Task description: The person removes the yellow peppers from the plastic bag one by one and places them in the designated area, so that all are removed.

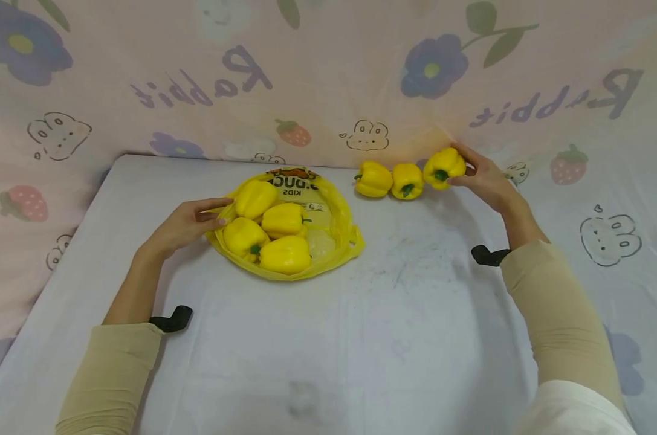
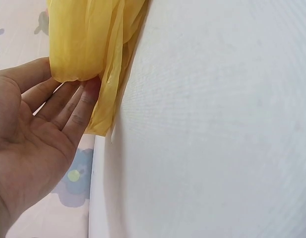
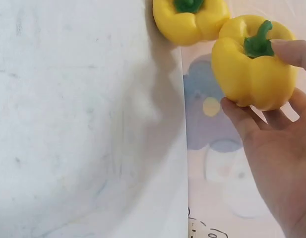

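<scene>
A yellow plastic bag [image 1: 339,208], its mouth spread wide, lies at the back of the white table with several yellow bell peppers [image 1: 284,255] inside. My left hand [image 1: 184,225] holds the bag's left edge between thumb and fingers; the thin plastic [image 2: 78,39] hides some fingertips in the left wrist view. To the right of the bag sit two yellow bell peppers [image 1: 374,179] side by side. Just beyond them my right hand [image 1: 483,178] grips another bell pepper [image 3: 254,69], thumb by its green stem and fingers on its far side. Whether it rests on the table, I cannot tell.
The white table [image 1: 284,344] ends at a patterned cloth [image 1: 328,72] hanging close behind the peppers. A dark curved piece [image 1: 173,319] sits at the left wrist and a similar one [image 1: 490,255] at the right.
</scene>
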Available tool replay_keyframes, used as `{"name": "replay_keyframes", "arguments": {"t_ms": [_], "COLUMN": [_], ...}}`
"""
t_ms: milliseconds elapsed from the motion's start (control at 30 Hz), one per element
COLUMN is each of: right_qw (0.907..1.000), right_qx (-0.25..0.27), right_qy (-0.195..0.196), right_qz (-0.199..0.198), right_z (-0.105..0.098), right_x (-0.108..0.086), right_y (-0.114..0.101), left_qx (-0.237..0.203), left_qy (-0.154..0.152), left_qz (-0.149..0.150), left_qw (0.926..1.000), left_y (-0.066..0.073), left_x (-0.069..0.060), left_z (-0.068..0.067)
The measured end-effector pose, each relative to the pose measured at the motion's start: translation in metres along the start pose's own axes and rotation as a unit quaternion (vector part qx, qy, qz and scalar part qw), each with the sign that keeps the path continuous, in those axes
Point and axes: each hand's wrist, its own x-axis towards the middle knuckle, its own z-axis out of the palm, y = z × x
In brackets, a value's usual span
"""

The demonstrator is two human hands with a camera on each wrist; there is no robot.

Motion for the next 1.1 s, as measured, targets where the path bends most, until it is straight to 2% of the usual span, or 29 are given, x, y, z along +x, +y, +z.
{"name": "replay_keyframes", "arguments": {"t_ms": [433,600,700,800,1100], "right_qw": [0.9987,0.9973,0.9960,0.9955,0.9984], "right_qx": [-0.012,-0.018,-0.031,-0.029,0.007], "right_qy": [-0.042,-0.055,-0.072,-0.080,-0.057], "right_qz": [0.026,0.044,0.043,0.043,0.005], "right_z": [0.009,0.006,0.004,0.004,0.017], "right_x": [-0.009,0.001,0.008,0.010,0.014], "right_y": [-0.002,0.015,0.030,0.035,0.046], "left_qx": [-0.002,-0.002,-0.003,-0.001,-0.009], "left_qy": [0.000,0.001,0.002,0.003,0.014], "left_qz": [0.003,0.003,0.000,-0.001,0.005], "left_qw": [1.0000,1.0000,1.0000,1.0000,0.9998], "left_y": [-0.002,-0.002,-0.003,-0.003,-0.005], "left_x": [0.001,0.001,0.002,0.002,0.002], "left_z": [0.000,0.000,0.001,0.002,0.004]}}
